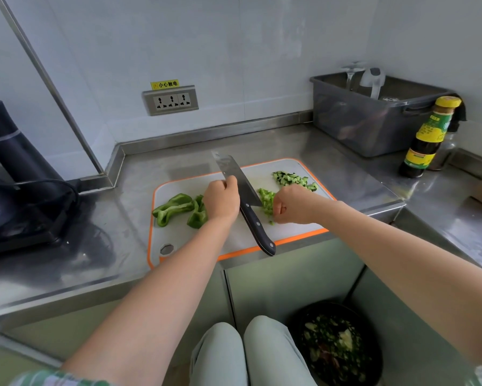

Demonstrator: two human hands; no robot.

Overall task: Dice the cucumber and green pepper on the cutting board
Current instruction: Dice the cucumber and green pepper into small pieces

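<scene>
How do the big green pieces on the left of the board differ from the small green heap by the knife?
The large pepper pieces are uncut curved slabs; the diced pepper heap is tiny cubes. The large pieces lie left of the left hand; the heap lies right of the knife, beside the right hand. Both are bright green pepper on the cutting board.
</scene>
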